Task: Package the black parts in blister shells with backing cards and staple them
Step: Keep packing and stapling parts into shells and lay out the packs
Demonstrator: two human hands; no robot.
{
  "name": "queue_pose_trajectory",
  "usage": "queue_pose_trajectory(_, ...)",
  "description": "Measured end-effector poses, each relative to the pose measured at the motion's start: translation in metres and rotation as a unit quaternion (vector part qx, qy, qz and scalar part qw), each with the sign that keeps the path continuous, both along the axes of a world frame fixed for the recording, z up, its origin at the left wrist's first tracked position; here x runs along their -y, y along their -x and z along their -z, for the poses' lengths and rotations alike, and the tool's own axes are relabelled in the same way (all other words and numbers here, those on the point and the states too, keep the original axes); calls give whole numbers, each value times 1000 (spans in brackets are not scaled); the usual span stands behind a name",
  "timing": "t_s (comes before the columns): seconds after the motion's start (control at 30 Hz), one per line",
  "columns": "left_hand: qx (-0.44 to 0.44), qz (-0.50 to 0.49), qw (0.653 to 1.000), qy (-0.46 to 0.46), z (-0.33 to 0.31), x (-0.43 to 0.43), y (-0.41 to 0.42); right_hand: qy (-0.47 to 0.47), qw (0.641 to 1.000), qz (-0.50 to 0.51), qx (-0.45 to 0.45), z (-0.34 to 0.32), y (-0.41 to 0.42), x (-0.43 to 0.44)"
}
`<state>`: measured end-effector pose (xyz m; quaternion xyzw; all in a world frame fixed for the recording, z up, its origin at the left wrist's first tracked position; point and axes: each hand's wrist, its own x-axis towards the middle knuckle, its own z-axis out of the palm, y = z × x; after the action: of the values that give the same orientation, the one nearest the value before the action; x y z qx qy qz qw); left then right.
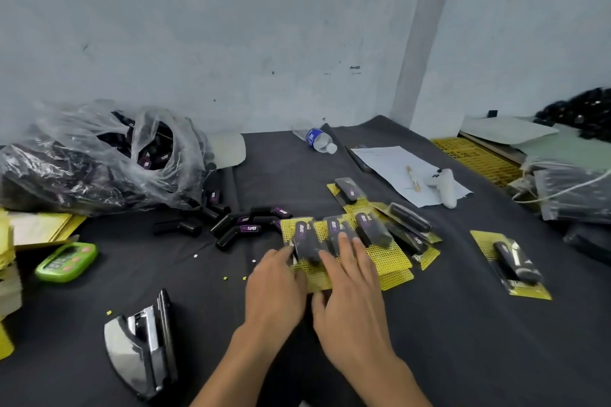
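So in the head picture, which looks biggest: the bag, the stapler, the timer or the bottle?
1. bag
2. stapler
3. timer
4. bottle
The stapler sits close to the camera and the bottle lies far back, so their real sizes may differ from this.

Loose black parts [244,225], bent and purple-labelled, are lying scattered left of centre on the desk [446,340]. Filled blister shells [368,230] on yellow backing cards [393,261] are overlapping in a fanned row at centre. Another pack [515,266] is lying apart to the right. The stapler [145,340] is resting near left.
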<state>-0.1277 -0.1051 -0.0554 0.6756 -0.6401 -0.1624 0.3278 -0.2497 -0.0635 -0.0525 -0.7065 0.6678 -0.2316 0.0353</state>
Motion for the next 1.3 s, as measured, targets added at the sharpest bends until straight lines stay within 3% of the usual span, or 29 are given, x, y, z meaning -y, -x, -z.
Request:
queue_pose_trajectory(0.2, -9, 103, 993, -49, 1, 6, 28, -69, 996, 31, -56, 2, 16, 17)
queue_pose_trajectory(0.4, -39, 65, 996, -56, -6, 5, 22, 9, 1000, 4, 14, 2, 16, 17)
queue_pose_trajectory(0.53, 65, 16, 998, -3, -19, 6, -7, 28, 994, -79, 63, 1, -12, 23)
queue_pose_trajectory(0.7, 185, -24, 983, -2, -45, 18, -66, -9, 985, -112, 132, -15, -59, 60)
queue_pose_trajectory(0.83, 216, -52, 971, -82, -45, 37, -125, -71, 986, -106, 108, -27, -91, 100)
queue_pose_trajectory(0.93, 169, 25, 973, -153, -36, 53, -153, -107, 988, -104, -34, -25, -104, 124)
queue_pose_trajectory(1.03, 165, 83, 970, -157, -34, 67, -158, -57, 983, -120, -125, -17, -115, 134)
queue_pose_trajectory(1.2, 175, 92, 965, -171, -48, 72, -165, -70, 981, -145, -107, -16, -122, 135)
queue_pose_trajectory(1.3, 165, 28, 981, -97, -63, 55, -176, -95, 980, -171, -23, -23, -127, 125)
